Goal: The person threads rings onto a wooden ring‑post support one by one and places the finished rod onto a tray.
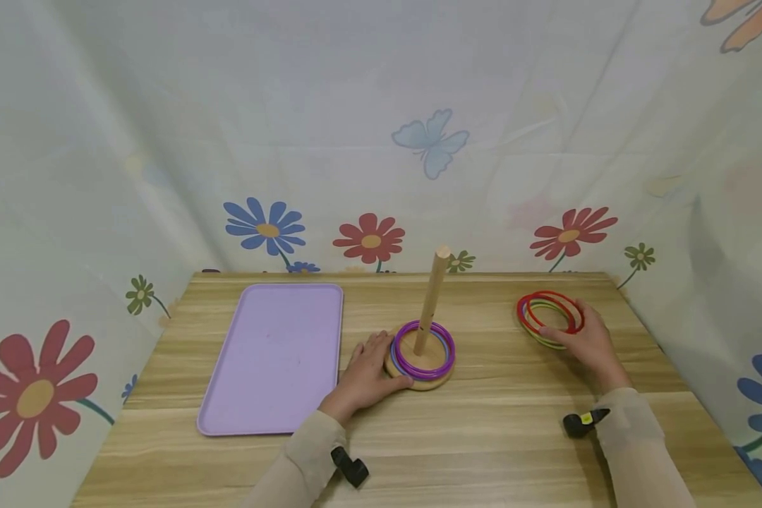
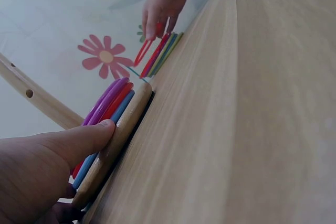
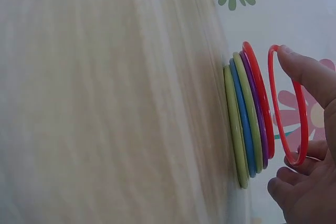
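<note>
Our right hand, thumb and fingers spread, held a thin, glossy red plastic ring just above the multicoloured ring stack on the wood-grain counter; our left hand clasped the round wooden base. We judged the ring light, stiff, slippery, best held across its rim.

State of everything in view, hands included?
Left hand: holds wooden stand by its base
Wooden stand: upright on table
Stand rings: looped around post, low down
Right hand: pinches red ring
Red ring: held above ring stack, apart from it
Ring stack: five rings, on table
Purple tray: flat on table
</note>
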Demonstrator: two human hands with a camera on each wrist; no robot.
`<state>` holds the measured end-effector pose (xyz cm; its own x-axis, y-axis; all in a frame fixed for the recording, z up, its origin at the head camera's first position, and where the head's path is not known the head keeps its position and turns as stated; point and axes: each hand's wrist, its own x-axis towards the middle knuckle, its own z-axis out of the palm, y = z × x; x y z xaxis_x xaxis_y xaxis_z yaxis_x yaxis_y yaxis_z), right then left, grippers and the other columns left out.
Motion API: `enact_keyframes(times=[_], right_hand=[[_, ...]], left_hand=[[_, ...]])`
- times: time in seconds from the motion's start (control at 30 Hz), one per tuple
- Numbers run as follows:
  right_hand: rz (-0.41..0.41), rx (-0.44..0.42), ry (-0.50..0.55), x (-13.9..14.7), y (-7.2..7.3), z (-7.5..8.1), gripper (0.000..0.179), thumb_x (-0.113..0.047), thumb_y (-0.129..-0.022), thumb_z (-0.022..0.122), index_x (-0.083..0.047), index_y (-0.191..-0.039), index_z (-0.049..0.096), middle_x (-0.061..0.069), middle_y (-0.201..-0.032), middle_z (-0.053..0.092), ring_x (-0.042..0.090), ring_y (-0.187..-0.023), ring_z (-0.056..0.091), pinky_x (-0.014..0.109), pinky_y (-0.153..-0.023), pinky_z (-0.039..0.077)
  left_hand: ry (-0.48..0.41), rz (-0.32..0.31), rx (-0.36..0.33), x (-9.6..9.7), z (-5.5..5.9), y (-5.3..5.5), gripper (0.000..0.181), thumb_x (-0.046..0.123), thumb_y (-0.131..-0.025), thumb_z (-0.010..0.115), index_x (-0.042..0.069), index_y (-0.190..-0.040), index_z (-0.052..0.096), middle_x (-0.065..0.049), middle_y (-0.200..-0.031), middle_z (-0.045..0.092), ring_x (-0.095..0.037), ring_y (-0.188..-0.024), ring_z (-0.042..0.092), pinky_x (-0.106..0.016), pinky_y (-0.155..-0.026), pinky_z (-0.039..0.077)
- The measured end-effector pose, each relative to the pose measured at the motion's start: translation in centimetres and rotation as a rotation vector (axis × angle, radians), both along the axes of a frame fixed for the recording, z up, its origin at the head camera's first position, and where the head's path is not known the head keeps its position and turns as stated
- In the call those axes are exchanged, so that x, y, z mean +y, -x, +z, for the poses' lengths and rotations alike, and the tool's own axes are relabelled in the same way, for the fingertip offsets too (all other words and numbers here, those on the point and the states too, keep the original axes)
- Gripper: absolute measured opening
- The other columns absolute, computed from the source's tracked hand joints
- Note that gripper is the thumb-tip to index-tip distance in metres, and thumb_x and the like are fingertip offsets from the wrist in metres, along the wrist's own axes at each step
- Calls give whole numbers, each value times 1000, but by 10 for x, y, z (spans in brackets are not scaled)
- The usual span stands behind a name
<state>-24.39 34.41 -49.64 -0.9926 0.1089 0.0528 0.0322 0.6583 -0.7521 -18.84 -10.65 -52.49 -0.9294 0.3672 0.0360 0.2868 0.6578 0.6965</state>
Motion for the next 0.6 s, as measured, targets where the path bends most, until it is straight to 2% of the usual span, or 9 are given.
enact_keyframes(times=[0.6], right_hand=[[7, 9, -19, 1, 0, 2, 115, -35, -88, 87, 18, -160, 14, 47, -159, 22, 62, -148, 24, 72, -119, 26]], left_hand=[[16, -3, -10, 0, 1, 0, 100, 53, -91, 79, 2, -164, 34, -22, -170, 29, -37, -161, 17, -57, -130, 7]])
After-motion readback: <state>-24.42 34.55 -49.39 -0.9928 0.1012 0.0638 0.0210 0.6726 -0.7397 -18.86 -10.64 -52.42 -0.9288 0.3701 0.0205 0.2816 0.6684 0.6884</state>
